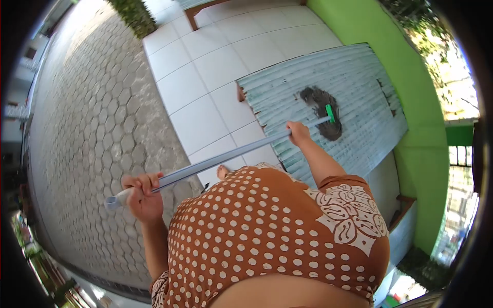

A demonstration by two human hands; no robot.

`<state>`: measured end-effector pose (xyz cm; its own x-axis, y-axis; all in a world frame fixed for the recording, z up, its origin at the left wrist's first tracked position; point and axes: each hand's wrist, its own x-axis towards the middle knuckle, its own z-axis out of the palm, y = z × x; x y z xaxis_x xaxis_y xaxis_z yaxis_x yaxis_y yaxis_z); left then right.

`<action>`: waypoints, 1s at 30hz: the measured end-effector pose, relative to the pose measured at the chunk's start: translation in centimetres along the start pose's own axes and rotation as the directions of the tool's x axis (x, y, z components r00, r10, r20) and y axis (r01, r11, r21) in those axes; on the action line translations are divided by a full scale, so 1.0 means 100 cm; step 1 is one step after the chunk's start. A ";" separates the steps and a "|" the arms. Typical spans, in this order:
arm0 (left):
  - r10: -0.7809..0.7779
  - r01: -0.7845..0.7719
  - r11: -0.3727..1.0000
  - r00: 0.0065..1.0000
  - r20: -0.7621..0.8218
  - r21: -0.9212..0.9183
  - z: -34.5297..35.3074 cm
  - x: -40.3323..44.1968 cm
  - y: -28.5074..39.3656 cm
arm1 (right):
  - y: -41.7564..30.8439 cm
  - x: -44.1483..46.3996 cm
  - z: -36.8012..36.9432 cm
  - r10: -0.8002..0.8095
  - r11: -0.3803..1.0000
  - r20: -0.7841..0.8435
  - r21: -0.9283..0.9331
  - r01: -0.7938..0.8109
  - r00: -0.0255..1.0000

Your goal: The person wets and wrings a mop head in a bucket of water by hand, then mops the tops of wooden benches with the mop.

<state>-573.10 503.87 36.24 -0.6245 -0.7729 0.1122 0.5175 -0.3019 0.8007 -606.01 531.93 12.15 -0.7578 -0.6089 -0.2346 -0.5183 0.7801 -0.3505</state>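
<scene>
Both my hands are closed round the pale blue-grey handle of a long mop (231, 153), which slants across in front of my body. My left hand (144, 196) grips it near its capped end, over the paving side. My right hand (298, 134) is wrapped round the handle farther down, above the edge of the slatted bench. At the far end a green plastic head piece (329, 113) joins a dark grey, shaggy mass (333, 132) that lies spread on the slats. Its strands are too blurred to make out singly.
The worn, turquoise-painted slatted bench (282, 97) has broken slat ends and stands against a green wall (423, 169). White floor tiles (197, 84) lie beside it, bordering grey hexagonal paving (110, 118). Another bench (191, 19) and a green shrub (132, 16) are at the top.
</scene>
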 end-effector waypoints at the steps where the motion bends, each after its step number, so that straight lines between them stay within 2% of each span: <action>1: -0.043 0.038 0.998 0.992 0.117 0.042 -0.006 0.020 -0.007 | 0.012 -0.009 0.002 0.059 0.998 -0.002 -0.027 -0.059 0.998; 3: -0.126 0.083 0.986 0.935 0.331 0.141 -0.027 0.053 -0.013 | 0.025 -0.023 0.021 0.145 0.989 -0.107 0.018 -0.143 0.984; 5: -0.119 0.116 0.993 0.912 0.392 0.032 -0.029 0.085 -0.002 | 0.000 -0.021 0.021 0.212 0.977 -0.123 0.042 -0.208 0.970; 7: -0.040 0.116 0.983 0.891 0.451 -0.141 -0.040 0.121 0.027 | -0.044 -0.003 0.010 0.116 0.991 -0.137 0.085 -0.105 0.984; 8: 0.045 0.018 0.986 0.927 0.372 -0.166 -0.037 0.134 0.050 | -0.072 0.008 -0.001 0.040 0.994 -0.143 0.103 -0.025 0.989; 9: 0.155 -0.107 0.984 0.908 0.389 -0.143 -0.037 0.149 0.075 | -0.096 0.023 -0.006 -0.038 0.991 -0.151 0.119 0.056 0.988; 10: 0.323 -0.221 0.924 0.889 0.325 -0.312 -0.040 0.157 0.096 | -0.114 0.041 0.002 -0.161 0.963 -0.214 0.182 0.201 0.963; 11: 0.319 -0.041 0.893 0.762 0.563 -0.449 -0.036 0.174 0.125 | -0.139 0.056 -0.014 -0.263 0.941 -0.133 0.183 0.285 0.956; 12: 0.361 -0.071 0.888 0.718 0.596 -0.454 -0.028 0.182 0.138 | -0.153 0.076 -0.006 -0.444 0.849 -0.155 0.241 0.469 0.883; 13: 0.402 -0.138 0.885 0.707 0.582 -0.444 -0.011 0.188 0.138 | -0.171 0.094 -0.002 -0.548 0.778 -0.159 0.264 0.570 0.821; 14: 0.445 -0.230 0.876 0.723 0.529 -0.424 0.004 0.196 0.132 | -0.187 0.107 -0.017 -0.636 0.750 -0.060 0.185 0.635 0.769; 15: 0.475 -0.311 0.869 0.742 0.473 -0.386 0.020 0.202 0.122 | -0.194 0.122 -0.027 -0.708 0.659 -0.143 0.219 0.720 0.692; 18: 0.494 -0.423 0.868 0.786 0.372 -0.259 0.068 0.229 0.076 | -0.170 0.175 -0.054 -0.718 0.654 -0.098 0.246 0.716 0.689; 20: 0.481 -0.439 0.877 0.812 0.330 -0.196 0.094 0.248 0.049 | -0.127 0.218 -0.063 -0.692 0.681 -0.201 0.136 0.720 0.693; 22: 0.428 -0.398 0.904 0.850 0.307 -0.159 0.116 0.269 0.020 | -0.068 0.265 -0.077 -0.674 0.710 -0.235 0.055 0.702 0.701; 23: 0.390 -0.360 0.920 0.870 0.301 -0.153 0.128 0.280 0.000 | -0.034 0.289 -0.091 -0.612 0.777 -0.164 0.059 0.627 0.774; 25: 0.265 -0.235 0.963 0.915 0.303 -0.133 0.155 0.301 -0.054 | 0.048 0.338 -0.107 -0.430 0.899 -0.235 -0.027 0.436 0.872; 27: 0.092 -0.073 0.995 0.929 0.358 -0.066 0.186 0.319 -0.130 | 0.121 0.371 -0.136 -0.100 0.994 -0.185 -0.069 0.089 0.978; 28: 0.027 -0.052 0.998 0.868 0.496 0.037 0.196 0.328 -0.172 | 0.148 0.379 -0.151 0.138 0.989 -0.177 -0.029 -0.145 0.975; 29: -0.019 -0.065 0.990 0.821 0.571 0.128 0.203 0.333 -0.213 | 0.172 0.381 -0.166 0.223 0.974 -0.222 0.006 -0.228 0.949; 30: -0.055 -0.020 0.993 0.775 0.630 0.113 0.216 0.338 -0.252 | 0.191 0.381 -0.176 0.312 0.949 -0.263 0.040 -0.312 0.913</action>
<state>-619.89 497.40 32.62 -0.8810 -0.2309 0.4130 0.4609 -0.2212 0.8594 -651.75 526.19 12.51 -0.9577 -0.2750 -0.0847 -0.2395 0.9249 -0.2952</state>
